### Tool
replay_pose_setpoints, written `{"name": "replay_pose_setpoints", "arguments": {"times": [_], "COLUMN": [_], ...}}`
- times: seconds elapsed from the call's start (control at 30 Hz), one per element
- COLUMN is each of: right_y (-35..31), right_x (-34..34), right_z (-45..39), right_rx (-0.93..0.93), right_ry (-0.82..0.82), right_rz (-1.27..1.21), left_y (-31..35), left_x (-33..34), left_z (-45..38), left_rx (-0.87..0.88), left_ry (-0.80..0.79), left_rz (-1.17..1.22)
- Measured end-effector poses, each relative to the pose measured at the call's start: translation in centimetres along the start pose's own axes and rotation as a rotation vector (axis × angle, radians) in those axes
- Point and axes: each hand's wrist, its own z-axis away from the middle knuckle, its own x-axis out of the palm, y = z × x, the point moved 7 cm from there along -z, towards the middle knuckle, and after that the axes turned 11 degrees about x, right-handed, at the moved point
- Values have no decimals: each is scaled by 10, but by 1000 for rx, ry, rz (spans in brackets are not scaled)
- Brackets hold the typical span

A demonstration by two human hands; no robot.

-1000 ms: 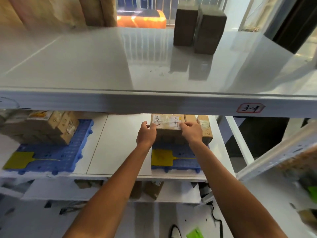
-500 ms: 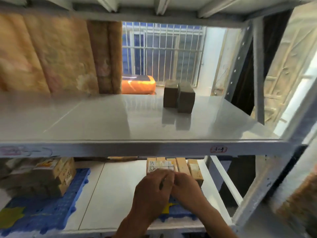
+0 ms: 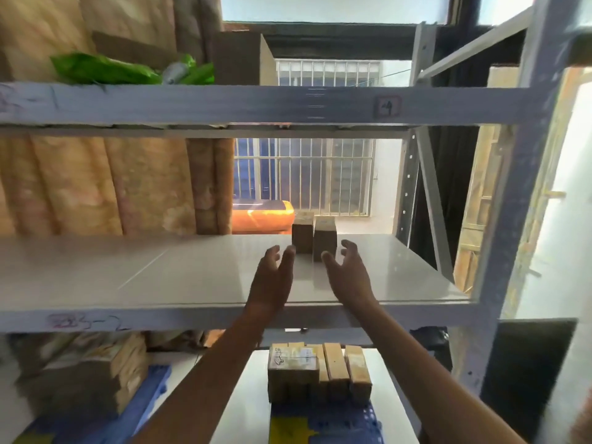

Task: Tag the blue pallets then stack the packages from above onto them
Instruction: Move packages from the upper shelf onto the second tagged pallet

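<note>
Nearest, on the lower shelf: right blue pallet (image 3: 323,424) with a yellow tag (image 3: 290,431) on its front and a row of packages (image 3: 317,370) already stacked at its back; left blue pallet (image 3: 96,418) also carries a stack of cartons (image 3: 86,376), and a bit of yellow shows at its near corner, probably its tag. So tagging looks done and this is the stacking step, mid fetch. Both forearms reach up over the edge of the middle shelf (image 3: 192,312). Left hand (image 3: 272,277) and right hand (image 3: 347,270) are both spread wide, palms facing each other, holding nothing. Beyond the fingertips stand the last two packages on that shelf, upright and touching side by side: left box (image 3: 302,235), right box (image 3: 325,240). Hands flank the pair; the right-hand fingertips sit near or against the right box's lower edge, contact hard to tell because of blur. Next move, as I read it: close in from both sides, clamp the two boxes as one block or take one each, lift clear, bring down to the right pallet beside the existing row. Watch for the pair splitting if squeeze is uneven. Farther back: orange object (image 3: 262,216), barred window (image 3: 304,177).
</note>
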Motion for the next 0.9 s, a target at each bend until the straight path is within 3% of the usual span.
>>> {"name": "replay_pose_setpoints", "arguments": {"times": [0.23, 0.43, 0.57, 0.67, 0.77, 0.9], "right_y": [6, 12, 15, 19, 27, 35], "right_x": [32, 47, 38, 38, 25, 2], "right_z": [-61, -78, -87, -86, -91, -101], "right_rx": [170, 125, 130, 170, 237, 275], "right_ry": [-46, -73, 5, 41, 164, 304], "right_rz": [32, 18, -96, -147, -137, -38], "left_y": [-36, -46, -44, -46, -50, -41], "left_x": [26, 47, 50, 56, 48, 4], "left_z": [-69, -109, -121, -121, -122, -129], "left_rx": [-180, -126, -112, -221, -335, -208], "left_ry": [-36, -95, -36, -62, 55, 329], "left_rz": [49, 159, 218, 207, 154, -76]}}
